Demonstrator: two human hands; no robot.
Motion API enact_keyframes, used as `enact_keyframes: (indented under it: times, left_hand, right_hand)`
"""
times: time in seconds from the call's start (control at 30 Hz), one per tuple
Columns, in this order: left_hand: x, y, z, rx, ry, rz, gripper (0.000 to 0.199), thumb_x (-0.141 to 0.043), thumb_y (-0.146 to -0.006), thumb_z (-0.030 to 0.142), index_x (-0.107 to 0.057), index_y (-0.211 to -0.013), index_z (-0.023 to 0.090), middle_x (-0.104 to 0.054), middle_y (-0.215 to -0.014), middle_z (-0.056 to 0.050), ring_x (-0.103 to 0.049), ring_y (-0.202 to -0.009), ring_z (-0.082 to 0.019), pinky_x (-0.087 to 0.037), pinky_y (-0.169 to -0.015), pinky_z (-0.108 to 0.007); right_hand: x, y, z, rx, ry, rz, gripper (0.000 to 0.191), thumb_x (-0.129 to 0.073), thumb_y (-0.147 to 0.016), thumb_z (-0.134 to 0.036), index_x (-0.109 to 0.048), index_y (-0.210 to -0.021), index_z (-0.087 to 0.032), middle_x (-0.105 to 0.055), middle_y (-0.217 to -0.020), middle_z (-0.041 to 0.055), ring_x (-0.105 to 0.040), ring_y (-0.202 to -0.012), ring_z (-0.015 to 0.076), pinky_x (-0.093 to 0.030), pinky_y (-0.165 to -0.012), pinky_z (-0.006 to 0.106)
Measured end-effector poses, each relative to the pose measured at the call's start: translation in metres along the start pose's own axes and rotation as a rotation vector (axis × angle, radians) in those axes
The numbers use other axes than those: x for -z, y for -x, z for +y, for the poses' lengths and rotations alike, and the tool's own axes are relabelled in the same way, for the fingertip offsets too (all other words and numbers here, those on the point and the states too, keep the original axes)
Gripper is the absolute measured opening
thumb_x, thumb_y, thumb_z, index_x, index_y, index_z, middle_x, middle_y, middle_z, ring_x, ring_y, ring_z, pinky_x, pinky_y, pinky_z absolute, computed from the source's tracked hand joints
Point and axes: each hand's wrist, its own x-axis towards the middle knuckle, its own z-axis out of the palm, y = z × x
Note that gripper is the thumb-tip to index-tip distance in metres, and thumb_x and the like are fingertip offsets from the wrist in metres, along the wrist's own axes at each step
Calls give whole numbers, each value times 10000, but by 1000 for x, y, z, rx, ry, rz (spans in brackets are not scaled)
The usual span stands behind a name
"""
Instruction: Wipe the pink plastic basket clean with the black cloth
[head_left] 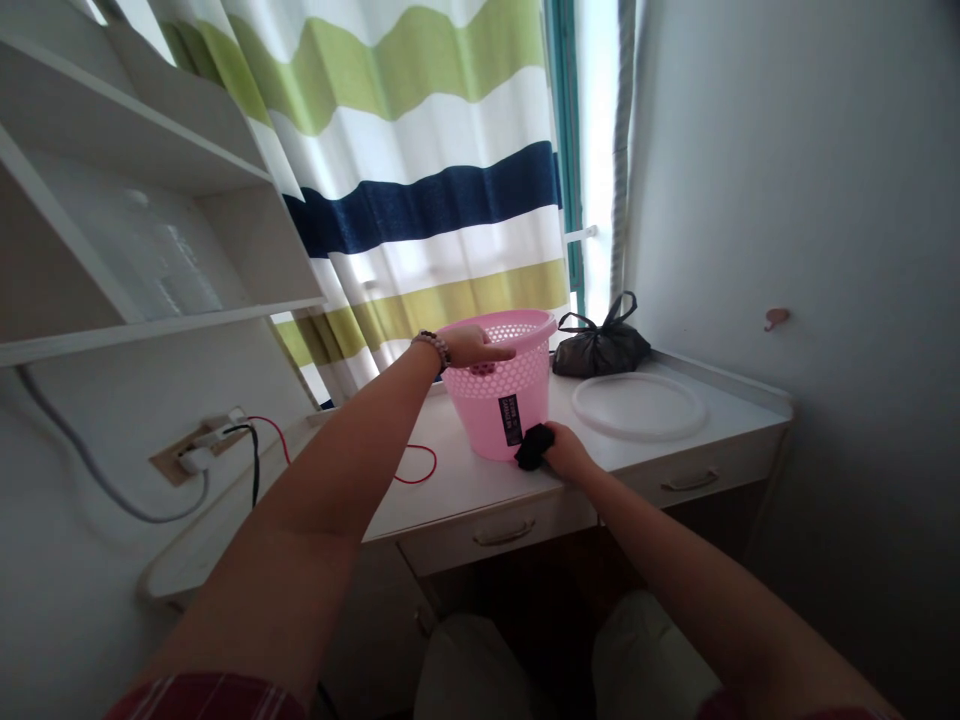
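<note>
"Where do we have the pink basket (480, 415)?"

"Upright on the worktop (450, 505), left of the white disc (639, 406). Our left hand (471, 346) grips its upper wall, probably to steady it."

"And our right hand (568, 454)?"

"Its grip is narrow, closed on a bunched black cloth (534, 447), seemingly kept low to meet the basket's lower right side."

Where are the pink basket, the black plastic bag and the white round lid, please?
Pink basket (480, 423): head view, on its front wall.
Black plastic bag (600, 352): head view, on its body below the knot.
White round lid (639, 405): head view, on its middle.
</note>
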Motion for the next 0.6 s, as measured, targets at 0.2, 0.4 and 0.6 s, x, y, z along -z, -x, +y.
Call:
enact_keyframes:
  times: [0.2,0.4,0.6]
  left_hand:
    - [1,3,6,-2,-31,30,547,-453,-708,651,-666,-662,149,-669,-694,-64,-563,-586,-137,-395,-647,-274]
    - [2,4,10,13,-71,13,460,-613,-586,601,-659,-670,151,-664,-687,-53,-560,-582,-144,-399,-581,-265]
    - [2,4,7,71,-145,51,335,-619,-568,457,-668,-692,150,-654,-679,-53,-563,-594,-161,-395,-546,-261]
  right_hand:
    - [0,0,2,70,6,34,140,-511,-659,-216,-599,-752,-160,-645,-734,39,-553,-658,154,-411,-600,254]
    - [27,-31,-52,215,-85,159,163,-556,-606,-214,-604,-752,-158,-637,-717,39,-539,-651,168,-410,-578,271]
    - [52,-67,-109,318,-68,408,200,-546,-628,-284,-573,-772,-148,-600,-706,35,-504,-638,152,-392,-575,274]
